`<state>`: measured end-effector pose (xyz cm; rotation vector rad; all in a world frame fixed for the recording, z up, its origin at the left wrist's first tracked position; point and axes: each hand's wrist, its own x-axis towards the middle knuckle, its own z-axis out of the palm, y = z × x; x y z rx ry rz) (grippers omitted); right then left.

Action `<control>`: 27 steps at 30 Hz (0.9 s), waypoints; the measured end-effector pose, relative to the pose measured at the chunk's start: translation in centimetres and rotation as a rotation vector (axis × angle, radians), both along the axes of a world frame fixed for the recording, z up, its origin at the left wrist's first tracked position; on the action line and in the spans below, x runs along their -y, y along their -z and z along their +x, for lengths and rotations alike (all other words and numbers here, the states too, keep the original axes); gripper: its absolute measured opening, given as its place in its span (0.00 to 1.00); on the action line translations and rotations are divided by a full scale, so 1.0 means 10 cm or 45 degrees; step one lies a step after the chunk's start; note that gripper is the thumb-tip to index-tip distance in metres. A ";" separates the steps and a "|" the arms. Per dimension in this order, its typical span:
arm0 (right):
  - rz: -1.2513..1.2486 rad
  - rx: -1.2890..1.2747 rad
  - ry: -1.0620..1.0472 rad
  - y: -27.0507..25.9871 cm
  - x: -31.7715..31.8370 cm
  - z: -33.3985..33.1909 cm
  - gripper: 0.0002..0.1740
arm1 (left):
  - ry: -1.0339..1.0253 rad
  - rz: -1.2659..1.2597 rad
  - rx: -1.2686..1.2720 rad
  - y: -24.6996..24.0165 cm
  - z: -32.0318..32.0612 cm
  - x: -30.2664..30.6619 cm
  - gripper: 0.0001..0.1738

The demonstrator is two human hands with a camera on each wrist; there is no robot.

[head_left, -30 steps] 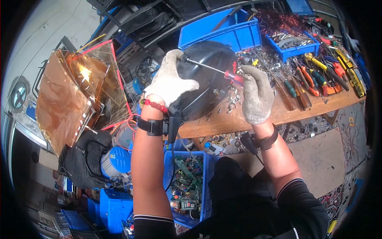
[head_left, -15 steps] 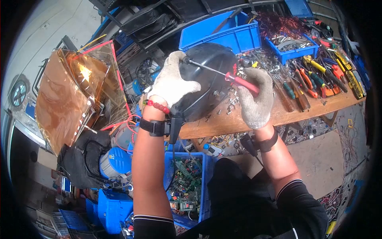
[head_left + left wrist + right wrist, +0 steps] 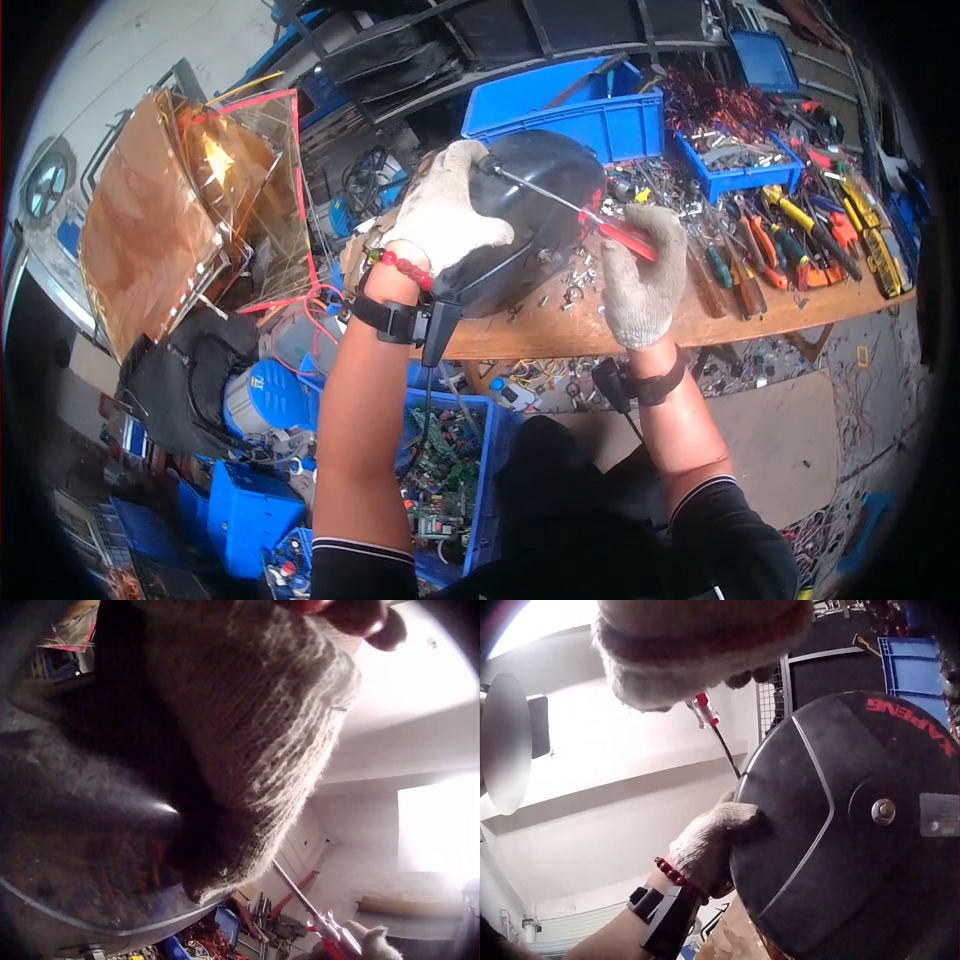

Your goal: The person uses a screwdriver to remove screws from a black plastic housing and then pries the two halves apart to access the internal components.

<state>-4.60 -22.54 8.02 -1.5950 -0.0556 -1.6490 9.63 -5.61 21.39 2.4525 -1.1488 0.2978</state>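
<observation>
A black round housing [image 3: 545,215] is held on its edge over the bench, its face with red lettering and a central bolt [image 3: 883,811] showing in the right wrist view. My gloved left hand [image 3: 447,215] grips its rim, thumb on the face, fingers partly hidden behind. My gloved right hand [image 3: 643,280] holds a screwdriver by its clear red handle [image 3: 628,240] between thumb and fingers. The shaft [image 3: 535,190] runs to the rim beside my left fingertips; its tip is hard to make out.
Pliers, cutters and screwdrivers [image 3: 750,285] lie on the wooden bench [image 3: 560,335] at the right, with loose screws near the housing. Behind are a large blue bin [image 3: 620,125] and a small blue tray [image 3: 745,180] of metal parts. A blue crate [image 3: 483,500] of circuit boards stands below.
My right fingers have changed from nearly straight along the screwdriver handle to bent around it, and the handle has turned. The left hand keeps its hold on the housing. The head view has shifted.
</observation>
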 end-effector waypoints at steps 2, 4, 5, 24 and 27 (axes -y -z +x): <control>0.113 -0.138 -0.095 0.05 0.01 -0.05 0.19 | -0.014 -0.007 0.002 0.00 0.01 -0.01 0.53; -0.003 -0.255 0.041 0.01 0.08 -0.06 0.16 | 0.004 0.011 -0.002 -0.01 0.02 -0.02 0.53; -0.033 -0.256 0.038 0.01 0.09 -0.04 0.16 | -0.003 -0.018 -0.003 -0.02 0.01 -0.03 0.53; 0.017 -0.087 -0.041 0.00 -0.05 0.01 0.23 | -0.028 -0.023 0.056 -0.07 -0.10 -0.11 0.47; 0.232 -0.319 -0.127 0.00 0.03 -0.02 0.23 | -0.056 0.000 0.027 -0.10 -0.12 -0.12 0.47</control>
